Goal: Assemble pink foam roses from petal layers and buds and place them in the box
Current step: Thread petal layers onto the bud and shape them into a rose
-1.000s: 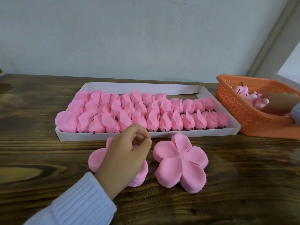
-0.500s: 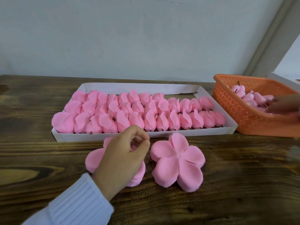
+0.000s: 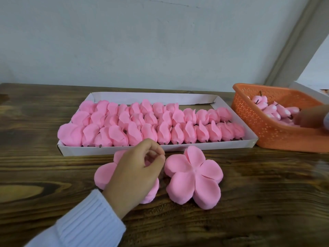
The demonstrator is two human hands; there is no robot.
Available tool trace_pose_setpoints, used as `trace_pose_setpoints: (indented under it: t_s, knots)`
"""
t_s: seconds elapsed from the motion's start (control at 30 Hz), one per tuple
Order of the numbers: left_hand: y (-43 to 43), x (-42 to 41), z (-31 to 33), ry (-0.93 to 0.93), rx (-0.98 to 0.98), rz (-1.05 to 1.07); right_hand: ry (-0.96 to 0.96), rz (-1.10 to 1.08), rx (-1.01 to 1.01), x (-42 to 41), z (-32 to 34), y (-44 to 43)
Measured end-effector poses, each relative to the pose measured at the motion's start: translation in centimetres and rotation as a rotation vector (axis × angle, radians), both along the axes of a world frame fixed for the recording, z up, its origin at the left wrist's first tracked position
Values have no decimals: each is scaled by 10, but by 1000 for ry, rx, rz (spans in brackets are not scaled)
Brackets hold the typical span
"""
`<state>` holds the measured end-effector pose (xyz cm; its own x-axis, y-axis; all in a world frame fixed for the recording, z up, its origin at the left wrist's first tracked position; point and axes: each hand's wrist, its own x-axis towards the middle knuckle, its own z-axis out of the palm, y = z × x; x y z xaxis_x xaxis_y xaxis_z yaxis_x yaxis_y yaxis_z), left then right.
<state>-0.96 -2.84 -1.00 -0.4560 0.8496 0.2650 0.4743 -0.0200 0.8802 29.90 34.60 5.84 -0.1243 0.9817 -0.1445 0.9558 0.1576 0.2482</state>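
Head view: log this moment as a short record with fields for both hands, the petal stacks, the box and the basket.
left hand: over the left petal stack, thumb and fingertip pinched together; whether they hold a layer is unclear
right hand: inside the orange basket, among the buds; blurred
right petal stack: flat on the table, five petals showing, no hand on it
box: white, holds rows of roses
basket position: right of the box
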Motion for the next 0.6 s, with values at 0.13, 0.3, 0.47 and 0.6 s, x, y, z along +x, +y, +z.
trace_pose_setpoints:
  t_s: [0.13, 0.3, 0.47, 0.6]
  knots:
    - [0, 0, -1, 1, 2, -2, 85, 6, -20, -6, 1, -3]
    - [0, -1, -1, 3, -3, -5, 140, 74, 52, 1, -4, 1]
    - [1, -1, -1, 14, -4, -11, 160, 210, 288, 6, -4, 16]
    - [0, -1, -2, 28, -7, -13, 640, 213, 456, -2, 15, -2]
